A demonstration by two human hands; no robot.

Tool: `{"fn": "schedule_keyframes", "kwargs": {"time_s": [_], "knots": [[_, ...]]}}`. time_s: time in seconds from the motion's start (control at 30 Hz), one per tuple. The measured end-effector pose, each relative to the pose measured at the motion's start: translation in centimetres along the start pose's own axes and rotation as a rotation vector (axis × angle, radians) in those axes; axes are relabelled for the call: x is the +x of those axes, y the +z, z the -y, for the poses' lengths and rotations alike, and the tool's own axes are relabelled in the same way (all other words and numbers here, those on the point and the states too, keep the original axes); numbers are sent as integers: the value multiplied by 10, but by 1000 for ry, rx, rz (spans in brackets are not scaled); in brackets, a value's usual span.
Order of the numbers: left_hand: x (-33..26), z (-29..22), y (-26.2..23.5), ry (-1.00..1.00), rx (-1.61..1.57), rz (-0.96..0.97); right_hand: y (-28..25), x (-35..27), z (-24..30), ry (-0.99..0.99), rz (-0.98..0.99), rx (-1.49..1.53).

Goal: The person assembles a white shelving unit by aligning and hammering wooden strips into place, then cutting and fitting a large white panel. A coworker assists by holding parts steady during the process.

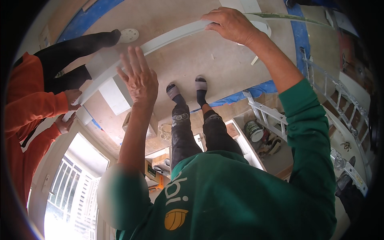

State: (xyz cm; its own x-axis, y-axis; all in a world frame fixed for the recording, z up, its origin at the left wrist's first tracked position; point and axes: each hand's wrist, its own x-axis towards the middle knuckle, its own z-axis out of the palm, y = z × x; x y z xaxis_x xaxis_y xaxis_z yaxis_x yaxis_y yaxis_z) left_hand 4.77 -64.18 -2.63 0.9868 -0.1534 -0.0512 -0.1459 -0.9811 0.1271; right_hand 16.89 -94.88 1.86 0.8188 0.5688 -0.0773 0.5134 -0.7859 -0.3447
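Right hand grips a white strip, left hand spread beside it, over brown floor edged with blue sheeting.

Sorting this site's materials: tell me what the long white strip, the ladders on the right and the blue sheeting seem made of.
White strip: perhaps painted wood or plastic, can't tell which; smooth, even white surface. Ladders: probably aluminium, plain metallic finish, judging by silvery-grey rails and rungs. Blue sheeting: likely thin plastic, slight sheen, since it looks wrinkled.
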Motion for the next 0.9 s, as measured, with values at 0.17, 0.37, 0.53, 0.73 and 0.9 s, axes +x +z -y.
{"fn": "schedule_keyframes", "kwargs": {"time_s": [0.17, 0.37, 0.53, 0.73, 0.9], "knots": [[1, -5, -1, -18, -7, -11, 4, -2, -5, -34, -30, 4], [10, -23, 1, -12, 73, 29, 1, 1, 1, -11, -11, 30], [36, -81, 7, 100, 130, 65, -3, 2, 5, 18, 20, 7], [68, -143, 4, 141, 176, 91, 12, 5, -6, -37, -80, 19], [71, -144, 3, 151, 331, 246, 10, 11, -14, -103, -65, 22]]}}
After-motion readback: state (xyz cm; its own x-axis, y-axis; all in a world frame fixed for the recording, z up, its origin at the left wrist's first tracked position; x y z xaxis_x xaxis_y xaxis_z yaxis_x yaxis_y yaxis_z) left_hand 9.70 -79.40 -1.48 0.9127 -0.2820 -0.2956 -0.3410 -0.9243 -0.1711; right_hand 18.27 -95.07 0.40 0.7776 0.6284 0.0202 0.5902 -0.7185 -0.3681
